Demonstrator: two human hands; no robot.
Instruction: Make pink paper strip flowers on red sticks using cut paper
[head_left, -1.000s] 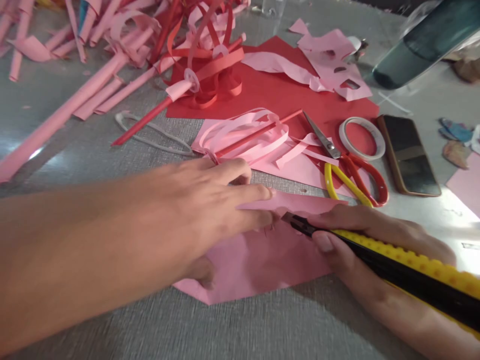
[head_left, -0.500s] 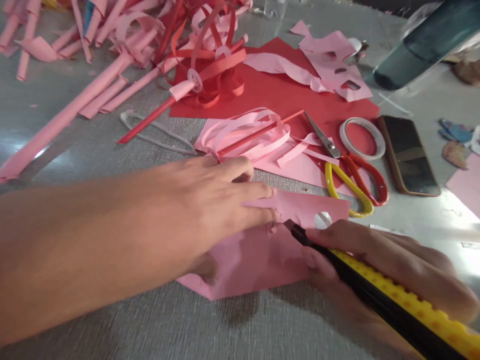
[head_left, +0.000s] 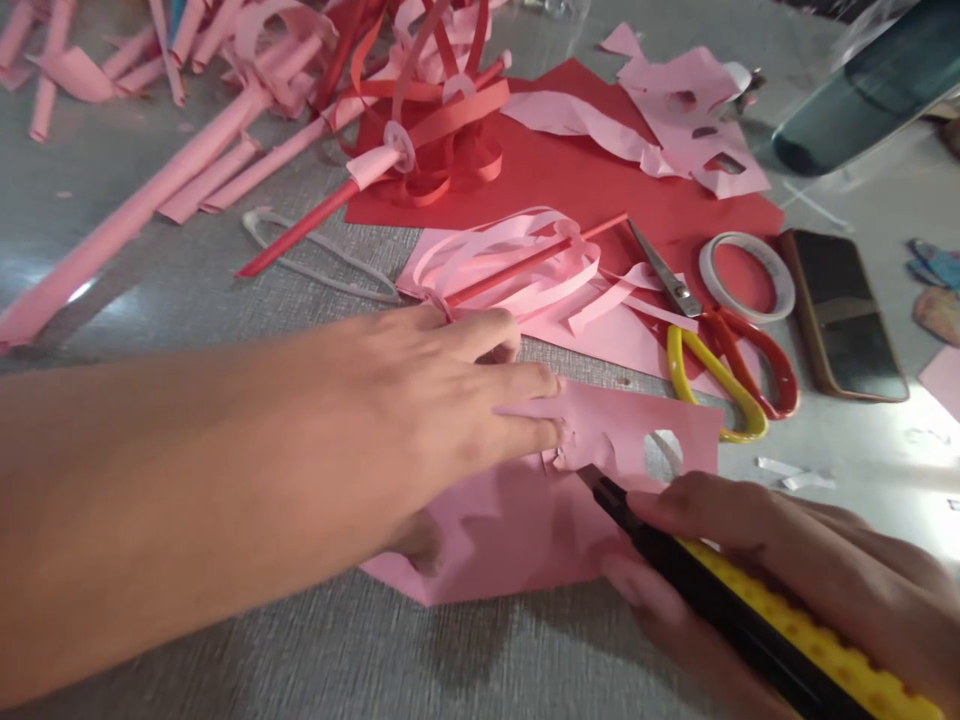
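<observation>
My left hand (head_left: 457,390) lies with fingers spread on a sheet of pink paper (head_left: 517,530), pressing it against the table. The sheet has a cut-out hole (head_left: 663,455) near its right side and a small ragged cut beside my fingertips. My right hand (head_left: 757,540) is closed around a black and yellow utility knife (head_left: 720,590). Its short blade (head_left: 589,474) points at the paper, just right of the ragged cut; whether the tip touches is hard to tell. Scissors (head_left: 684,300) with red and yellow handles lie beyond the sheet.
Behind my hands lie pink strips (head_left: 517,260), red paper (head_left: 585,190), a tape roll (head_left: 709,285) and a phone (head_left: 847,320). Rolled pink paper tubes (head_left: 150,205) spread across the far left. A dark bottle (head_left: 862,100) lies slanted at the upper right. White scraps (head_left: 799,473) rest at the right.
The knife has drawn slightly back toward me from the ragged cut, uncovering more of the hole and white scraps. My left hand keeps its place on the paper. The view has shifted a little.
</observation>
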